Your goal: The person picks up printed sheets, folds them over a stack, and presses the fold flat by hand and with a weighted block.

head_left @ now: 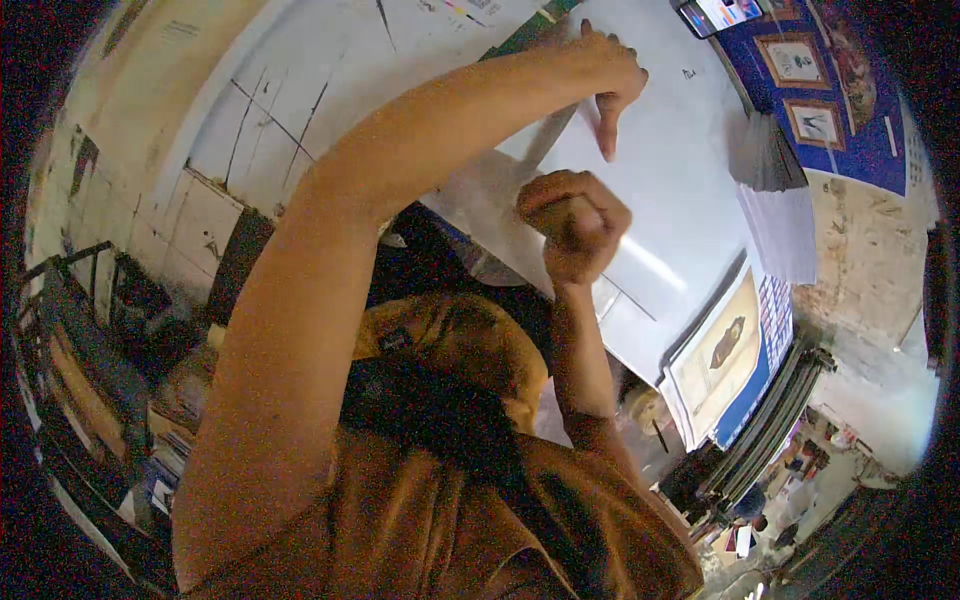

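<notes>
My left arm reaches across to the far side of a white tabletop (690, 150). There my left hand (615, 75) rests with its thumb stretched toward me and another finger pointing away. Beside and beneath it, a narrow greyish strip (555, 130) crosses the white surface; I cannot tell whether it is a straightedge or a shadow. Nearer to me, my right hand (580, 228) is closed with its fingers curled, held over the surface and slightly blurred. Whatever lies inside those fingers cannot be made out. A dark green edge (520, 32) shows left of my left hand.
Printed sheets with a picture and a blue band (725, 350) lie at the table's right edge. Behind them is a stack of white paper (780, 230). A phone (720, 14) and a blue poster with framed pictures (815, 85) are at the far right. Metal racks (90, 350) stand left.
</notes>
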`<state>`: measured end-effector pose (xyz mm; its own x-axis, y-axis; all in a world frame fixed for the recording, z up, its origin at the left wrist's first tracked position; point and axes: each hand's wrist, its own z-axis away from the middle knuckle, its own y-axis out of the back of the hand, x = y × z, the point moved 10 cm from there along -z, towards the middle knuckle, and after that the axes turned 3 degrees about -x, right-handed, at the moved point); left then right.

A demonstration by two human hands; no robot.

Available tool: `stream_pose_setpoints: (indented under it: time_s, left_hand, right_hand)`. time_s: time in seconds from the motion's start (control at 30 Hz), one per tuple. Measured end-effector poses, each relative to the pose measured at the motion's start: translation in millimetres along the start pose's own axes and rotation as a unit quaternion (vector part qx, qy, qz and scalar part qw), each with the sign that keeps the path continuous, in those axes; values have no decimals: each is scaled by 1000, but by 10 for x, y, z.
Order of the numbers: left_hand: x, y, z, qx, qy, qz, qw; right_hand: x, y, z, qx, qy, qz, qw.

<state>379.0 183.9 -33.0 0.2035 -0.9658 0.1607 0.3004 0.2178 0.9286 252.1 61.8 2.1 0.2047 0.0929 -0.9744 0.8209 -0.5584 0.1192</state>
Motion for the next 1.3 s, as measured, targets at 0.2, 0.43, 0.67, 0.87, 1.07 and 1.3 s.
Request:
stream_pose_setpoints:
  time_s: [0.2,0.43,0.67,0.87,1.07,1.3]
  left_hand:
    - [13,20,-20,18,-18,10,1000]
    - [-109,-1,-79,9,-23,19,1000]
    - [36,103,-70,25,-20,12,999]
    - [141,1,91,58,-31,-12,998]
    - [183,-92,-10,23,-14,-68,997]
    - [806,133,479,75,-87,-92,989]
  right_hand:
    - [-543,-30,-102,-22,211,-115,970]
    - [-29,-255,-108,-83,37,14,996]
    - [-769,55,243,34,199,46,978]
    - [77,158,145,-23,74,89,993]
    - [144,1243,718,123,107,51,985]
    - [188,1890,908,224,25,-17,974]
